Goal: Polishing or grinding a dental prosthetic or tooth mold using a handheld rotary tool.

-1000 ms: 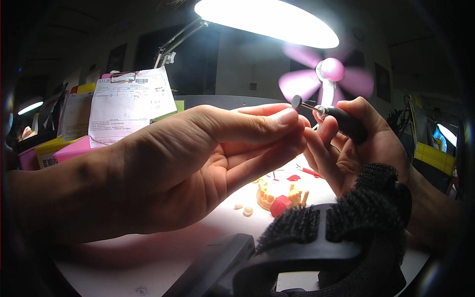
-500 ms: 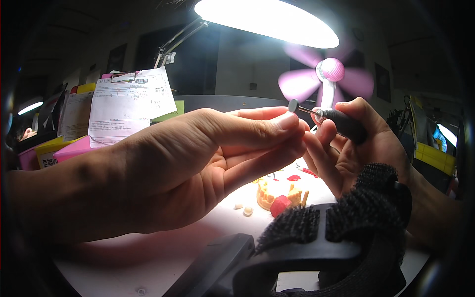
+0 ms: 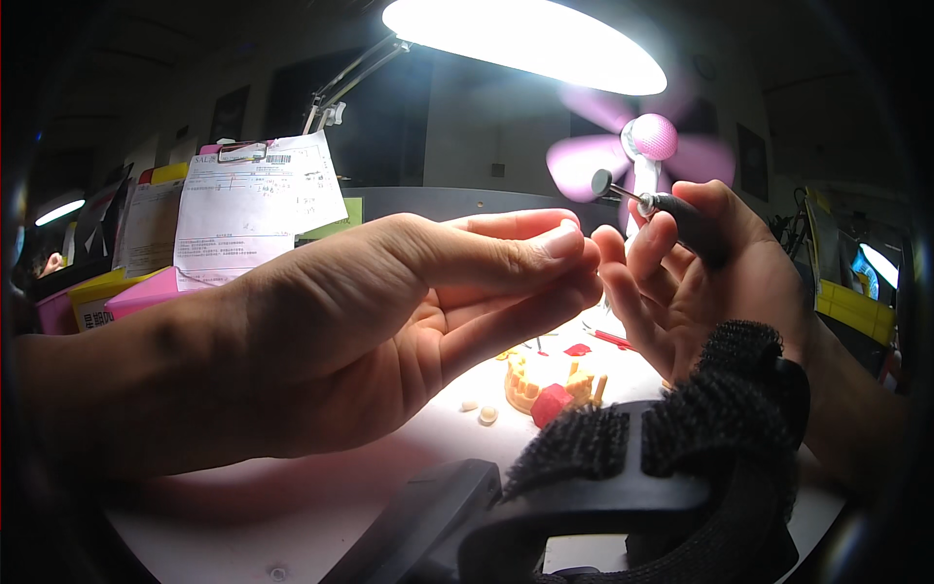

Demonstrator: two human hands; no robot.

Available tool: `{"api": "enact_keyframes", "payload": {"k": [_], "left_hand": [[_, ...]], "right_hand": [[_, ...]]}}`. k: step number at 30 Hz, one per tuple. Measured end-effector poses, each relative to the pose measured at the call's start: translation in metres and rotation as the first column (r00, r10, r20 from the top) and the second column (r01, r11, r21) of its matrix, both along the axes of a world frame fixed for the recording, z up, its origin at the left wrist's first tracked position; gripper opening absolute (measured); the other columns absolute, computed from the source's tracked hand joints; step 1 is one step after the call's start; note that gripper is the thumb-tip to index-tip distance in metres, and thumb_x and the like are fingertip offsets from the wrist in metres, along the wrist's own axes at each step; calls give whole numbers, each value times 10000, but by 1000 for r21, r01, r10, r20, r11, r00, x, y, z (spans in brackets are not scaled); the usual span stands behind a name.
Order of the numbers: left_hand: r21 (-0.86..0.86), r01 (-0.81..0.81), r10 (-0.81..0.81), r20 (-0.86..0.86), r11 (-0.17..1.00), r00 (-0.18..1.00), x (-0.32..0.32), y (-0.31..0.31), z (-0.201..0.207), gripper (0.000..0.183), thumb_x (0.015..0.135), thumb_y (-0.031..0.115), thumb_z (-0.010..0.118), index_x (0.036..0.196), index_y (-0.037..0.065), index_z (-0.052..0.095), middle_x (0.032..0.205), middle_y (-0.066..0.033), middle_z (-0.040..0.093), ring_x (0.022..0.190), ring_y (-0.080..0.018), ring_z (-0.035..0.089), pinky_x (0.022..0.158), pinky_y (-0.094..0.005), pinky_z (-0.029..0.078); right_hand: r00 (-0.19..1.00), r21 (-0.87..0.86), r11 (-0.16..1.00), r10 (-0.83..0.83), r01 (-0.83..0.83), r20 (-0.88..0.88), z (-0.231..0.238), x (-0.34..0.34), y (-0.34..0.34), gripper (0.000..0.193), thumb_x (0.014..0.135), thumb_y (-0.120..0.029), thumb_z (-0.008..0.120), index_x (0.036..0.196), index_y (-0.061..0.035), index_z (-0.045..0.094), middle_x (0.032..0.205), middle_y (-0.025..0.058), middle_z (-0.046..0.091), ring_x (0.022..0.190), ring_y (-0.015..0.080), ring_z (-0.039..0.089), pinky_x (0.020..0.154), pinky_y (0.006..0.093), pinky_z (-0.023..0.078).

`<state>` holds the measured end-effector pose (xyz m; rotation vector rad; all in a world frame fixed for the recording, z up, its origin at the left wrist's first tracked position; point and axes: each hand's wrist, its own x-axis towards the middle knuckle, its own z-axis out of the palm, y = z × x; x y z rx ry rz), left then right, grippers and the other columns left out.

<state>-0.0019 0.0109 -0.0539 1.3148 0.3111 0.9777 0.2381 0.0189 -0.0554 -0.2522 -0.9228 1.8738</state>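
The right hand (image 3: 732, 277) grips the rotary tool (image 3: 671, 209) by its barrel (image 3: 702, 236), near the pinched left hand (image 3: 394, 282), whose contents, if any, are hidden. The tool is likely rigid; hold it clear of the disc (image 3: 602, 182).

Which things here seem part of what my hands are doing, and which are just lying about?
In use, apparently:
dark-handled disc tool in the right hand
left hand, pinching, contents unclear
lit lamp

Seemingly just around:
cream dental model
red piece in front
clipped papers
pink fan
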Motion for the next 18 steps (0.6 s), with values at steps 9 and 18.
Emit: {"api": "enact_keyframes", "payload": {"k": [9,18], "left_hand": [[0,-188,188,59,982,980,-8,-9,-9,311,970,31,707,1247,-68,604,1154,-199,688,1121,-263,721,1010,-282,619],[478,-226,444,-412,849,796,-15,9,-4,252,864,70,838,1077,25,711,1076,-126,736,1067,-202,705,999,-347,545]], "right_hand": [[859,150,939,-344,310,379,30,66,8,296,933,-280,626,714,-92,558,550,-41,459,479,89,465,440,246,361],[-141,595,565,-647,571,749,-13,190,-36,337,836,-307,741,972,-28,608,811,57,567,685,151,545,598,292,423]]}}
